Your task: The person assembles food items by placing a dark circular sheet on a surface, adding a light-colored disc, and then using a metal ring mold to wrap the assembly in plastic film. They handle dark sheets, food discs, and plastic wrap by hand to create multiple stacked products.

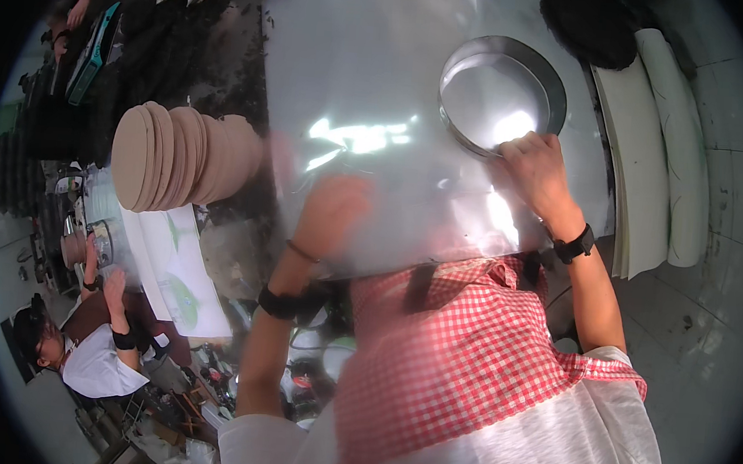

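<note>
A round metal ring (554,89) with a low wall stands on the shiny grey sheet (342,55) that covers the table in front of me. My right hand (532,170) is closed on the near edge of this ring, its fingers curled over the rim. To the left, my left hand (336,210) hovers over or rests on the sheet near its front edge; motion smears its fingers, so I cannot make out their shape. Beside it, further left, lies a stack of round pinkish-brown discs (190,158), tipped on its side.
Past the stack lies a white paper with green drawings (180,278). Cream rolled sheets (652,158) sit right of the table. A co-worker in a white top (104,359) works at the left; another person's hand (77,13) shows at the far left. A teal-edged object (96,53) is nearby.
</note>
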The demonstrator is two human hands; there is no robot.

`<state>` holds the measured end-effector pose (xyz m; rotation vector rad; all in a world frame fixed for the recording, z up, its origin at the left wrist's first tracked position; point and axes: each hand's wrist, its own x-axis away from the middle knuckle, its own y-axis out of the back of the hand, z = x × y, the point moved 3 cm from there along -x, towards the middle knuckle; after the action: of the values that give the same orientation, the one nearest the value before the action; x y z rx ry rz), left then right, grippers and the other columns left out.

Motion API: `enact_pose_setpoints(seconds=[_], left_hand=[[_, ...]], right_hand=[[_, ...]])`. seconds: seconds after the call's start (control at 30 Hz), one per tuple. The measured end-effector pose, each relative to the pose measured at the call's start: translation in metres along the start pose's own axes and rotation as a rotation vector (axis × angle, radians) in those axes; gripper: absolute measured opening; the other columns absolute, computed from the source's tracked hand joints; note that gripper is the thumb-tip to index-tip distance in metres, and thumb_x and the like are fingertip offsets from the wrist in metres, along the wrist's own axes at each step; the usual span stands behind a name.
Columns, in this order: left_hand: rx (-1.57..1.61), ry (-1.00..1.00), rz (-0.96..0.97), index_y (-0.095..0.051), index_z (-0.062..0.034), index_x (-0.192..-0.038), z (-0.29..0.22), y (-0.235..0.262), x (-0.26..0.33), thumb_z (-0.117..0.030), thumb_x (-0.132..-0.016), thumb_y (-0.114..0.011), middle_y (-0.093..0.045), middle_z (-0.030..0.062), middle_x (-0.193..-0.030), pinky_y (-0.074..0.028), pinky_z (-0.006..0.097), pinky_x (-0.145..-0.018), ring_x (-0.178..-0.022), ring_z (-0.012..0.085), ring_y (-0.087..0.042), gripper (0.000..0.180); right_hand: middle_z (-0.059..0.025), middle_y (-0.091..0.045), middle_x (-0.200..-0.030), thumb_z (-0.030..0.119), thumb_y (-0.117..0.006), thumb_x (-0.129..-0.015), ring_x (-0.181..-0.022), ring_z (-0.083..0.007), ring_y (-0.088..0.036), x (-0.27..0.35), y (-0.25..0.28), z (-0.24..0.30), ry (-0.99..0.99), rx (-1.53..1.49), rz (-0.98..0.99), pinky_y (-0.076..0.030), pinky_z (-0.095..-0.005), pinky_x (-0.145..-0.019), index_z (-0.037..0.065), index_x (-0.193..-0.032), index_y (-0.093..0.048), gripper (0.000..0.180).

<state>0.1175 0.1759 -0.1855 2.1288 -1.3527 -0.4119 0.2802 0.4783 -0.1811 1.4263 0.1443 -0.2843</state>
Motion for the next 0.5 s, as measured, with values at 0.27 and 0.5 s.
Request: enact_pose_setpoints(seconds=[0.27,0.5], left_hand=[[-0.347,-0.013,-0.046,-0.064,-0.0048,-0.088,-0.020,0.046,-0.076,-0.016,-0.090,-0.058,-0.065,0.0147,-0.090,-0.050,0.046,-0.070,-0.083,0.0352,-0.062,0.013],[-0.377,-0.334,-0.250,-0.060,-0.0083,-0.070,-0.127,0.093,-0.074,-0.019,-0.074,-0.081,-0.054,0.0046,-0.062,-0.042,0.034,-0.052,-0.056,0.0221,-0.055,0.024]], right_hand=[[-0.0064,-0.059,-0.070,0.024,-0.064,-0.092,-0.071,-0.0262,-0.057,-0.020,0.112,0.050,0.499,-1.146,0.516,-0.041,-0.0387,-0.081,0.004,-0.079,-0.066,0.024],[-0.0033,-0.069,-0.094,0.018,-0.059,-0.086,-0.098,-0.0229,-0.062,-0.062,0.014,0.072,0.357,-0.185,0.350,-0.042,-0.0412,-0.096,0.010,-0.095,-0.069,0.016]])
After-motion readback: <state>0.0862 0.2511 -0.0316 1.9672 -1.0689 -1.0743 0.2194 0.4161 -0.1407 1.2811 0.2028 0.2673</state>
